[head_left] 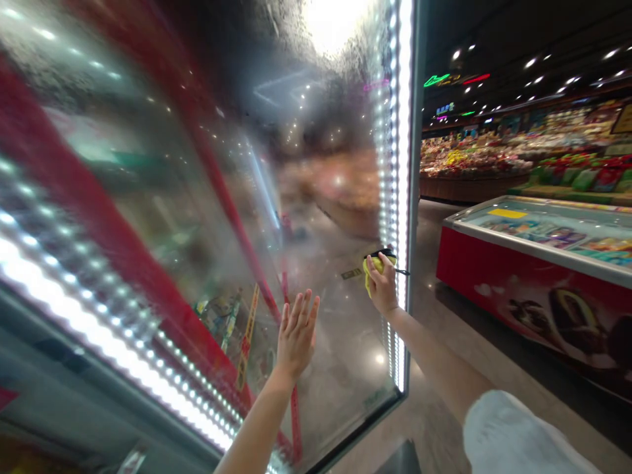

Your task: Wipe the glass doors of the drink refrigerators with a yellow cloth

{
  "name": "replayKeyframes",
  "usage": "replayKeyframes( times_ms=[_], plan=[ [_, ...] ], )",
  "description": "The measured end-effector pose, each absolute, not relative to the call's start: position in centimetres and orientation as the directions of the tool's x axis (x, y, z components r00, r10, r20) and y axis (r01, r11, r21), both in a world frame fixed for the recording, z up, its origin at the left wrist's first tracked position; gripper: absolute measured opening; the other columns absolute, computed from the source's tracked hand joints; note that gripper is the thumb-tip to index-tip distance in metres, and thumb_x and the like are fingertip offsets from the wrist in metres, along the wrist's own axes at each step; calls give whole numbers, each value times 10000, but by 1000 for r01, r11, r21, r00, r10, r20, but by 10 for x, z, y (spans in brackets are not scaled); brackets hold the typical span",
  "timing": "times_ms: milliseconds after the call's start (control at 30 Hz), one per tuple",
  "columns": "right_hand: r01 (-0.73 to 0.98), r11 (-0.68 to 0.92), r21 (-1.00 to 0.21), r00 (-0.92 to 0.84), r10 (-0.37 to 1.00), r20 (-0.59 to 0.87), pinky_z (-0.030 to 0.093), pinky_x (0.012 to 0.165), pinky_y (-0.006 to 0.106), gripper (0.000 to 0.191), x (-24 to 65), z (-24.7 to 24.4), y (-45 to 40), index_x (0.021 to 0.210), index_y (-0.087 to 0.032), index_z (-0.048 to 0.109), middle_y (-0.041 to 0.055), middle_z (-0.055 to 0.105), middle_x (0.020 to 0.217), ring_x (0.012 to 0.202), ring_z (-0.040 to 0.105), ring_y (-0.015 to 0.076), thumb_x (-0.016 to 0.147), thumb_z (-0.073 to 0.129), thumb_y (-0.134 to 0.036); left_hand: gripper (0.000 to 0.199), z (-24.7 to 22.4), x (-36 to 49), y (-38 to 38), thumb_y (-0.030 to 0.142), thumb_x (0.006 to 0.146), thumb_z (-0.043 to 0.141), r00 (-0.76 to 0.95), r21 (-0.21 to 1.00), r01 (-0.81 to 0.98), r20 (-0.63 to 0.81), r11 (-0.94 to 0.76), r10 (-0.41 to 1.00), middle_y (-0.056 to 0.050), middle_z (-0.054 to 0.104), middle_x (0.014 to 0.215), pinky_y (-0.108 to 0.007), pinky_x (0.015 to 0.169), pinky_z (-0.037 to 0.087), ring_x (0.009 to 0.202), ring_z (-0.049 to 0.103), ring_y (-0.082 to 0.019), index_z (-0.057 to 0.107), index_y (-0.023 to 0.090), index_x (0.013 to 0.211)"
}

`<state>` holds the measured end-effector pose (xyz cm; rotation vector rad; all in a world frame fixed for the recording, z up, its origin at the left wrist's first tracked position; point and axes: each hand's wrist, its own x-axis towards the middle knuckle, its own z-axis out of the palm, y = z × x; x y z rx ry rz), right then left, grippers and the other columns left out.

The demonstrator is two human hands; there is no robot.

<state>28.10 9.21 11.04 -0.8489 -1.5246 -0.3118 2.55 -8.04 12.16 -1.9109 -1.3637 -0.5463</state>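
So the thing that matters here, if you ask me, is how the yellow cloth (367, 271) sits between the right hand (384, 287) and the glass door (345, 342). It's right under the fingertips, pretty much at the door's upright edge, just beside the bright LED strip (403, 164). The right hand's fingers are curled and clamped on it. It's all bunched up, so a long axis is hard to call, but what shows of it hangs roughly up and down, with a dark edge on top and a thin dark loop poking out to the right.

The left hand (297, 329) is empty, fingers stretched out and slightly apart, flat on the glass or just in front of it (honestly can't tell which). From there the cloth is up and to the right, well apart, so the right hand is obviously the nearer one. The foggy, speckled patch (358, 56) on the glass is way above both.

As for writing, not much luck. The green neon sign (437, 80) and red neon sign (476, 78) are too far off to read. The yellow label (507, 213) on the red freezer (486, 263) looks blank from here, and the yellow strip (248, 339) showing through the glass has red marks too blurry to make out. No brand legible anywhere.
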Motion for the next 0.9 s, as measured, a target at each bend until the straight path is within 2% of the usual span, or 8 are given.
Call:
replayKeyframes(
  times_ms=[167, 367, 500, 633, 767, 900],
  plan=[
    [618, 746, -248, -13, 324, 946, 428, 1162, 527, 426, 296, 119, 100, 1394, -282, 635, 133, 480, 1491, 1397, 469, 277, 1011, 471, -191, 905, 123, 35, -70, 81, 881, 543, 396, -343, 916, 680, -210, 617, -66, 246, 1686, -446, 1316, 44, 1585, 99, -197, 88, 230, 1650],
    [627, 713, -314, 77, 344, 936, 467, 1126, 552, 467, 306, 115, 107, 1408, -270, 619, 138, 472, 1496, 1397, 475, 297, 977, 487, -149, 908, 128, 49, -59, 72, 876, 529, 396, -332, 917, 688, -221, 609, -58, 251, 1682, -437, 1317, 48, 1580, 110, -188, 88, 244, 1651],
    [654, 676, -339, 113, 355, 928, 445, 1146, 536, 488, 304, 135, 115, 1410, -257, 620, 142, 480, 1484, 1401, 459, 294, 957, 492, -129, 908, 132, 59, -50, 74, 880, 529, 411, -330, 911, 692, -246, 593, -53, 248, 1682, -418, 1316, 26, 1579, 113, -180, 82, 245, 1652],
    [656, 692, -300, 65, 345, 937, 441, 1151, 541, 486, 310, 136, 114, 1439, -255, 591, 143, 480, 1482, 1390, 466, 287, 976, 486, -152, 906, 135, 70, -40, 98, 889, 531, 410, -322, 912, 696, -254, 590, -53, 239, 1684, -431, 1314, 14, 1580, 119, -190, 67, 248, 1652],
    [647, 713, -271, 21, 339, 941, 484, 1119, 513, 449, 317, 123, 109, 1393, -261, 633, 129, 513, 1440, 1361, 494, 272, 989, 461, -161, 901, 136, 74, -38, 108, 893, 535, 409, -324, 912, 698, -251, 588, -62, 240, 1685, -445, 1314, 23, 1582, 116, -197, 71, 240, 1653],
    [635, 725, -266, 44, 309, 950, 450, 1155, 510, 480, 317, 153, 120, 1395, -264, 633, 120, 510, 1446, 1384, 473, 263, 977, 444, -122, 896, 140, 73, -36, 90, 892, 531, 404, -330, 915, 710, -234, 576, -70, 251, 1679, -437, 1315, 21, 1583, 91, -190, 81, 231, 1653]
  ],
)
